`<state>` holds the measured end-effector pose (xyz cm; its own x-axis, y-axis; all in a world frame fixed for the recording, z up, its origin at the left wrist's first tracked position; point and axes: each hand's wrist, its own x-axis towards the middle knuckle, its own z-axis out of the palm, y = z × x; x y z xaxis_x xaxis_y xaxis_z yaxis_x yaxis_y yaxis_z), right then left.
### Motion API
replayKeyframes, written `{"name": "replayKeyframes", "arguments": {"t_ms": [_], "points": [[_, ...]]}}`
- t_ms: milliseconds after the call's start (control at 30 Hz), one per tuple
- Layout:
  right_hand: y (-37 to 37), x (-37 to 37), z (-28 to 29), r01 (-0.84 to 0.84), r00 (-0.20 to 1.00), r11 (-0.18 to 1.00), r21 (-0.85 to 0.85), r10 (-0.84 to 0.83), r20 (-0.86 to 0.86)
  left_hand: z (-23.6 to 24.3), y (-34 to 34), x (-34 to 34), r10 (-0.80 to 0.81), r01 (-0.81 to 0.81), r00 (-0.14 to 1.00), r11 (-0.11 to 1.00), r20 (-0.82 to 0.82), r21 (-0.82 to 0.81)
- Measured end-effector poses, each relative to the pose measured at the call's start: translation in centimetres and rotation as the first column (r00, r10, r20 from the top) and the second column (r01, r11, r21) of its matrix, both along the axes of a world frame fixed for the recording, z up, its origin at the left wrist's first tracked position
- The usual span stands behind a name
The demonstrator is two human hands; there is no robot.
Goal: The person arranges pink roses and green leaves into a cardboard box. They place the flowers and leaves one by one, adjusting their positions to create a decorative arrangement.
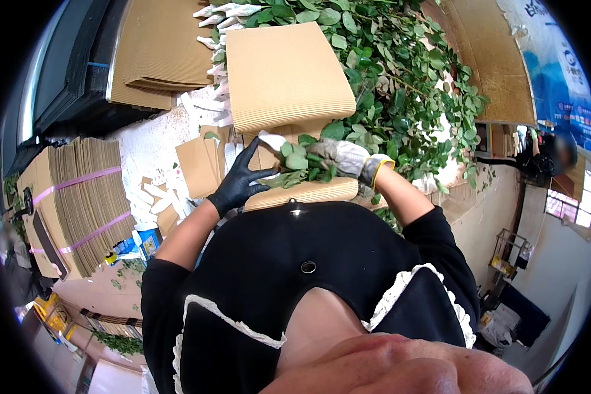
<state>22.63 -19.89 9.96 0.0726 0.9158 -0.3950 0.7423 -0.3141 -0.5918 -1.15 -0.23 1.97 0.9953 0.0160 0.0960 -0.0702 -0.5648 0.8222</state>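
My left hand (pixel 240 177), in a black glove, has its fingers spread beside a white paper-wrapped flower head (pixel 270 139) at the middle of the view; whether a fingertip touches it is unclear. My right hand (pixel 345 161), in a pale glove with a yellow cuff, is closed round a bunch of leafy stems (pixel 295 161) that carries this head. The bunch lies over corrugated tan cardboard (pixel 262 200). A larger folded corrugated sheet (pixel 289 72) lies just beyond, between white-wrapped heads (pixel 213 18) and a big heap of green leafy stems (pixel 414 92).
Cardboard stacks stand at back left (pixel 157 46) and left, bound with pink straps (pixel 85 210). Small tan card pieces (pixel 192 164) and white wrappers (pixel 144 197) litter the worktop. A blurred person (pixel 551 161) is at right, another (pixel 13 262) at far left. A wire rack (pixel 509 253) stands right.
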Motion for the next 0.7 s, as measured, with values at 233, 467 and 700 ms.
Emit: {"name": "replayKeyframes", "arguments": {"t_ms": [233, 467, 700], "points": [[3.7, 5.4, 8.2, -0.516, 0.856, 0.834, -0.194, 0.503, -0.114, 0.3, 1.2, 1.3, -0.205, 0.205, 0.978, 0.979, 0.035, -0.006], [20.1, 23.3, 8.2, 0.374, 0.552, 0.831, 0.411, -0.556, 0.621, -0.9, 1.6, 2.1, -0.265, 0.269, 0.963, 0.959, -0.053, 0.090], [14.4, 25.6, 6.4, 0.108, 0.328, 0.861, 0.496, -0.502, 0.800, -1.1, 1.5, 1.2, -0.168, 0.166, 0.983, 0.986, -0.073, -0.025]]}}
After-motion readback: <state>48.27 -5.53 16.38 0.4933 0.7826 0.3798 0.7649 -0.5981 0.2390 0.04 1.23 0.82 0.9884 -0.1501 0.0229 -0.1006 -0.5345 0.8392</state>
